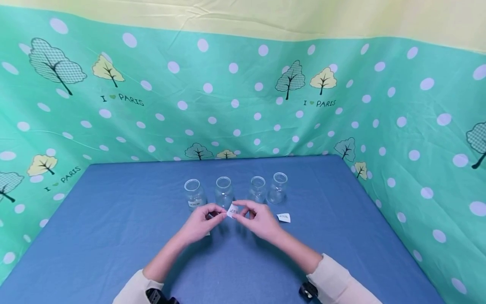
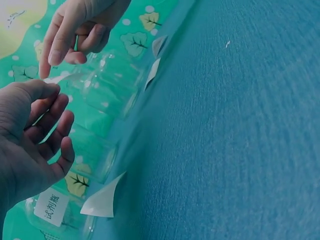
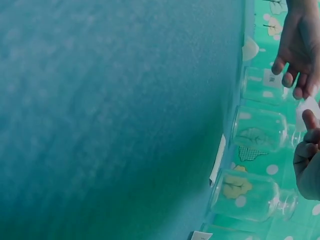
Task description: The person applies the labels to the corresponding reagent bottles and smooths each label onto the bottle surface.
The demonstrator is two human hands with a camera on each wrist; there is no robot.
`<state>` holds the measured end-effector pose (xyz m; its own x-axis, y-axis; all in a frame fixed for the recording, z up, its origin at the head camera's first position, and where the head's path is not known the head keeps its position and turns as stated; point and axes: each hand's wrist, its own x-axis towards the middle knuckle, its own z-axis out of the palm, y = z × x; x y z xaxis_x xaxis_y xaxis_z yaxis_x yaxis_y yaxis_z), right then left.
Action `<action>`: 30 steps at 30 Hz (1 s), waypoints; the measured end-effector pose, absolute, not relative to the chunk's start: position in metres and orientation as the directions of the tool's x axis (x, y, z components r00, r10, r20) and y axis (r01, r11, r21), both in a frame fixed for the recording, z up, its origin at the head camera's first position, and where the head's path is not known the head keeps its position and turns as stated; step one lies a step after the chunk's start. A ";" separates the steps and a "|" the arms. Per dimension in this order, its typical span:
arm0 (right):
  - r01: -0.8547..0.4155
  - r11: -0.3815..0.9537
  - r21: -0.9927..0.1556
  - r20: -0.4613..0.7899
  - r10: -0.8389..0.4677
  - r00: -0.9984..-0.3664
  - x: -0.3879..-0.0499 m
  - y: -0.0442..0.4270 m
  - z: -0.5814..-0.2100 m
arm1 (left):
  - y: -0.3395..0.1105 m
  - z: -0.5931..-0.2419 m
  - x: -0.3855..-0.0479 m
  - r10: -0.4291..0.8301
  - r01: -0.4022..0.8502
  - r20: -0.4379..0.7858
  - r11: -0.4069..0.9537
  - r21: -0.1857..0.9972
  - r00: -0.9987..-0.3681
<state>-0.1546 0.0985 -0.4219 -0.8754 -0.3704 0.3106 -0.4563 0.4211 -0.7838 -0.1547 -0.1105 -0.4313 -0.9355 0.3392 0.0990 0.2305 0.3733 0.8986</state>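
Between my hands is a small white paper label [image 1: 233, 210] with dark printed characters. My left hand [image 1: 200, 222] pinches its left edge between thumb and forefinger; the other fingers are loosely bent in the left wrist view. My right hand [image 1: 261, 220] grips the label's right side with thumb and forefinger. Just behind stand clear glass jars: a jar [image 1: 195, 195] at the left with a white label [image 2: 51, 206] on its side, a second jar [image 1: 224, 191] behind the held label, a third jar [image 1: 257, 188] and a fourth jar [image 1: 278, 188] to the right.
Another printed label [image 1: 283, 217] lies on the blue tablecloth [image 1: 326, 245], right of my right hand. A curled white paper piece [image 2: 104, 200] sits before the labelled jar, mostly hidden by my left hand in the head view. A polka-dot curtain [image 1: 235, 101] hangs behind the table.
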 end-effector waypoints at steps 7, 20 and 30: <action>-0.476 0.446 -0.758 0.337 -0.358 -0.871 -0.153 0.096 -0.423 | -0.107 -0.428 -0.153 0.344 0.269 0.147 0.340 0.901 -0.927; -0.408 0.406 -0.818 0.257 -0.377 -0.890 -0.148 0.093 -0.417 | -0.101 -0.413 -0.144 0.347 0.305 0.173 0.374 0.876 -0.922; -0.403 0.360 -0.841 0.272 -0.363 -0.891 -0.152 0.096 -0.424 | -0.105 -0.427 -0.148 0.343 0.340 0.223 0.331 0.880 -0.912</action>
<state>-0.1519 0.0957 -0.4236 -0.8912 -0.3633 0.2716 -0.4033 0.3603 -0.8412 -0.1484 -0.1047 -0.4269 -0.9122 0.3434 0.2234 0.3402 0.3312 0.8801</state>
